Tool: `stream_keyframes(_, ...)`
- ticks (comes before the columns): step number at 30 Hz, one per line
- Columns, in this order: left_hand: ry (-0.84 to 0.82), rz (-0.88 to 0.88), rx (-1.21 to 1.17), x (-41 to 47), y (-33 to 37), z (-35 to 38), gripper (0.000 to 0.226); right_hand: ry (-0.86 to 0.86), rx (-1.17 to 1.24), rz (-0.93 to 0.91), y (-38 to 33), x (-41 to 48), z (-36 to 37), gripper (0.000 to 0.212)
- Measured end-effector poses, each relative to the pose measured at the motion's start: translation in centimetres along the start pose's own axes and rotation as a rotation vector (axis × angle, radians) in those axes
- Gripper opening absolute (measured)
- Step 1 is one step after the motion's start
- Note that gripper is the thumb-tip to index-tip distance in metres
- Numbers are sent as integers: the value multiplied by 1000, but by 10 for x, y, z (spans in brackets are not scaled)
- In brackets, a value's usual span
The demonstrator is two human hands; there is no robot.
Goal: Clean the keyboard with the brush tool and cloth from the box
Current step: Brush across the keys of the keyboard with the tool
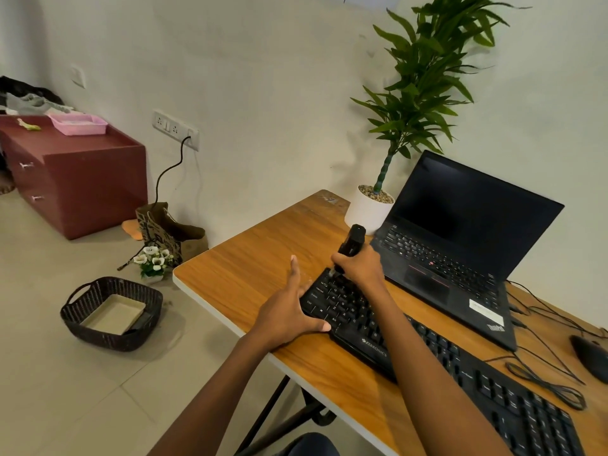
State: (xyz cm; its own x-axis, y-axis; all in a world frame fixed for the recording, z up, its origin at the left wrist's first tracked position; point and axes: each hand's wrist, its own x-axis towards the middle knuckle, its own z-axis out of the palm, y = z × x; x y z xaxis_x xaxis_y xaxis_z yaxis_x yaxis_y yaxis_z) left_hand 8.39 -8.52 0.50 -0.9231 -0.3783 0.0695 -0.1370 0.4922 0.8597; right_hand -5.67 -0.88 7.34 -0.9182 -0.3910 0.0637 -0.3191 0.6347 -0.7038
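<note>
A black keyboard [437,360] lies diagonally on the wooden desk [250,271]. My right hand [360,269] grips a black brush tool [352,243] upright, its bristle end down on the keys at the keyboard's far left corner. My left hand [289,311] rests spread against the keyboard's left end, thumb along the front edge, fingers straight. On the floor to the left stands a dark woven basket [82,315] with a beige cloth [113,314] inside.
An open black laptop [460,245] stands behind the keyboard, a potted plant [368,209] beside it. A mouse [592,357] and cables [543,373] lie at the right. On the floor are a paper bag [167,232], small flowers [153,258] and a red cabinet [75,179].
</note>
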Motion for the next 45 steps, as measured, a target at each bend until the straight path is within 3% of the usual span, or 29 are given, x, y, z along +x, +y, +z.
stream_keyframes(2,3,1,-5,0,0,0,133,17,20,1,5,0,1,26)
stream_keyframes(9,14,20,-7,0,-5,1,130,-292,74,-69,6,-51,-11,16)
stream_keyframes(12,4,23,6,0,-3,0,130,-329,23,-63,9,-56,-22,18)
stream_keyframes(21,7,-27,-18,-3,2,-4,129,-158,11,140,92,-107,-108,19)
stream_keyframes(31,-12,-62,-65,-5,12,1,121,263,-162,434,202,-180,-224,25)
stream_keyframes(34,-2,-50,-66,-5,15,5,118,322,-243,448,196,-177,-215,26)
stream_keyframes(39,42,-14,-60,-10,20,12,115,285,-239,300,145,-121,-142,30)
stream_keyframes(45,82,9,-52,-9,15,14,99,60,-15,1,44,-54,-20,34)
